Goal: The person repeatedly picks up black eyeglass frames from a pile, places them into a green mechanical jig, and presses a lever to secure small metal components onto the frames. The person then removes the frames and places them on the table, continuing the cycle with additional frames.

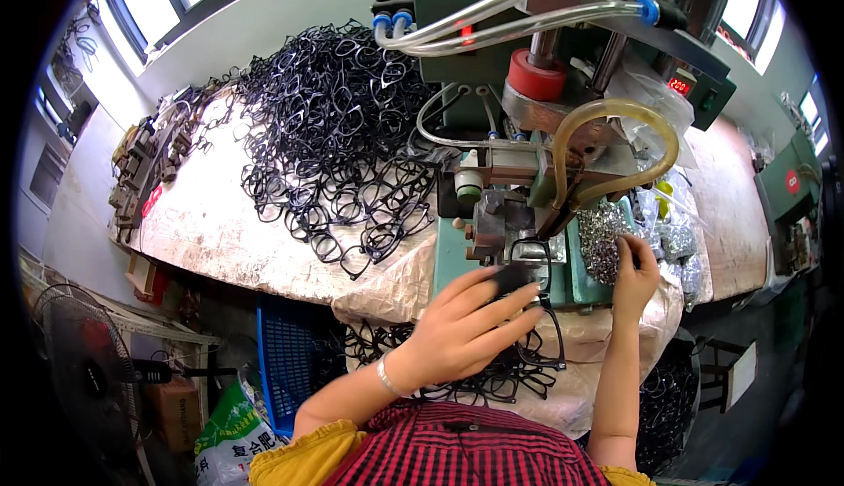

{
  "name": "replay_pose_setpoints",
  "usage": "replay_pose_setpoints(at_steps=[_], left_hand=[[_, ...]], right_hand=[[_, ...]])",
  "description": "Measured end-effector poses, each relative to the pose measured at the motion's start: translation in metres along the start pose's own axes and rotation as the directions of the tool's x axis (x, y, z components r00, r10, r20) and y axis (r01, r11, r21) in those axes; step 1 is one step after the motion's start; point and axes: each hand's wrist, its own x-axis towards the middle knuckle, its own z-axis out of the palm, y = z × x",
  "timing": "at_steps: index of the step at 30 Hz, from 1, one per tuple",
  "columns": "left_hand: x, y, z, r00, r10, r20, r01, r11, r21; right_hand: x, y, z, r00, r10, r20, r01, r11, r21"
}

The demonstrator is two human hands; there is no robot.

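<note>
left hand [466, 323] grips black eyeglass frame [536, 301] at machine [519, 187]; right hand [635, 277] pinches in tray [580, 284] of small metal parts [602, 235].

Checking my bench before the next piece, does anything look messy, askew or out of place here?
Mostly the black eyeglass frames: a tangled heap sprawling across the worktable. The left hand holds one frame at the green press machine; the right hand reaches the small metal parts.

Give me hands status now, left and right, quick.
Left hand: closed on a black eyeglass frame at the machine.
Right hand: fingers pinched in the pile of small metal parts; grip contents cannot be told.
</note>
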Motion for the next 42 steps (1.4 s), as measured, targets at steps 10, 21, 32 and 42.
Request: replay_pose_setpoints(at_steps=[10, 21, 32, 42], left_hand=[[-0.007, -0.017, -0.095, 0.871, -0.299, -0.39, 0.482, 0.676, 0.557], [-0.105, -0.125, -0.013, 0.6, -0.789, -0.136, 0.7, 0.434, 0.567], [-0.065, -0.133, -0.05, 0.448, -0.837, -0.316, 0.791, 0.535, -0.297], [-0.064, -0.088, -0.03, 0.491, -0.831, -0.263, 0.675, 0.553, -0.489]], right_hand=[[0.002, 0.014, 0.028, 0.981, 0.19, 0.023, -0.176, 0.849, 0.497], [-0.022, 0.005, -0.008, 0.983, -0.175, -0.052, 0.165, 0.974, -0.155], [-0.029, -0.066, -0.013, 0.939, -0.331, 0.094, 0.333, 0.943, -0.007], [-0.026, -0.112, 0.051, 0.966, -0.03, 0.258, -0.135, 0.79, 0.598]])
